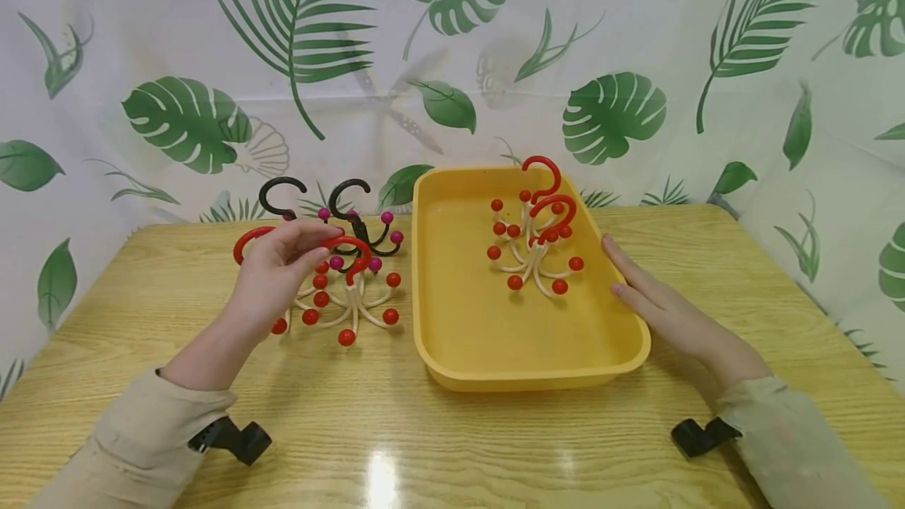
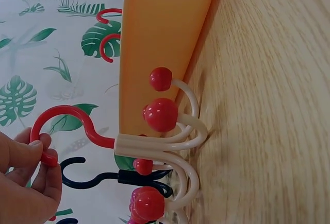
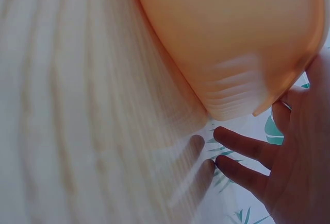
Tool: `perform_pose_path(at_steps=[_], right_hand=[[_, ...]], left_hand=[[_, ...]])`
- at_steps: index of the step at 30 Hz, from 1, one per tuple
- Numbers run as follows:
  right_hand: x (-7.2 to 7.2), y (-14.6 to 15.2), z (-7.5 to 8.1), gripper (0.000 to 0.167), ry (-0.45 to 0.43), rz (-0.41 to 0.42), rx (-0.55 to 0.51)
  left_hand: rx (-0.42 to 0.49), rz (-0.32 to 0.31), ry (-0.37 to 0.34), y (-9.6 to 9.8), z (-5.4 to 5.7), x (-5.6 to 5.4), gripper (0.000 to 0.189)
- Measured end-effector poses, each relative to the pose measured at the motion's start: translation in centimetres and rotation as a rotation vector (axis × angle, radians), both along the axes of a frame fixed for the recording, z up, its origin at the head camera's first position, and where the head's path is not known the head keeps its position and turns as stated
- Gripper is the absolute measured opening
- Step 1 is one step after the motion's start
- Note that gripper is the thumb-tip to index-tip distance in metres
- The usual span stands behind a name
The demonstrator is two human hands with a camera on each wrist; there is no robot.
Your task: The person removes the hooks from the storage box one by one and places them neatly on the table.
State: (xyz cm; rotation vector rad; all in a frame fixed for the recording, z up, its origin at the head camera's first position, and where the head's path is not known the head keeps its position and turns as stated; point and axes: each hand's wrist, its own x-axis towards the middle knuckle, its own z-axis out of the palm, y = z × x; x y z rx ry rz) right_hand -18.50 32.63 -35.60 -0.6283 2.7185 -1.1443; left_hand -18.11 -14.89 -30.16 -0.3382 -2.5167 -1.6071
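Observation:
My left hand point(image 1: 272, 269) pinches the red hook of a cream hanger point(image 1: 353, 297) with several curved, red-ball-tipped arms. In the left wrist view, fingers and thumb close round the hook tip, and the hanger point(image 2: 136, 142) stands with its arms at the wooden table. Another red-hooked hanger point(image 1: 246, 240) is partly hidden behind this hand. Along the right side of a yellow tub point(image 1: 463, 374) lies my right hand point(image 1: 672, 316), fingers extended against the wall below the rim. Two more red-and-cream hangers, a rear one point(image 1: 543, 167) and a front one point(image 1: 537, 258), stand inside the tub.
Behind the left hand stand two black hangers, one point(image 1: 281, 181) further left and one point(image 1: 359, 228) nearer the tub, with magenta balls. The wooden table point(image 1: 339, 430) ends at a leaf-patterned backdrop point(image 1: 495, 116) behind the tub.

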Motion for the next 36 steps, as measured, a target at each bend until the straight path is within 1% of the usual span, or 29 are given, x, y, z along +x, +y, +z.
perform_pose_path(at_steps=[5, 10, 16, 19, 21, 27, 30, 33, 36], right_hand=[[-0.1, 0.0, 0.0, 0.060, -0.004, 0.012, -0.004], [-0.1, 0.0, 0.1, 0.060, -0.009, 0.010, -0.006], [0.0, 0.0, 0.1, 0.061, -0.005, 0.005, -0.004], [0.0, 0.0, 0.0, 0.061, -0.003, 0.007, -0.006], [0.0, 0.0, 0.0, 0.061, -0.004, 0.007, -0.008], [0.1, 0.0, 0.0, 0.060, -0.009, -0.026, -0.001], [0.1, 0.1, 0.0, 0.059, -0.003, -0.026, 0.003], [0.0, 0.1, -0.1, 0.059, 0.008, -0.011, -0.002], [0.0, 0.2, -0.2, 0.059, 0.014, -0.005, -0.007]], left_hand=[[0.000, 0.018, -0.014, 0.0, -0.1, -0.1, 0.026], [0.002, 0.044, -0.002, 0.2, -0.2, -0.1, 0.025], [0.004, 0.071, 0.061, 0.4, 0.0, -0.2, 0.025], [0.010, 0.084, 0.099, 0.7, 0.3, -0.3, 0.025], [0.019, 0.089, 0.111, 1.0, 0.7, -0.2, 0.025], [0.097, 0.070, 0.135, 3.0, 2.0, -0.2, 0.025], [0.110, 0.050, 0.146, 4.3, 2.5, -0.4, 0.024], [0.146, 0.003, 0.142, 5.7, 2.8, -0.7, 0.024], [0.188, -0.042, 0.136, 7.1, 2.8, -1.0, 0.024]])
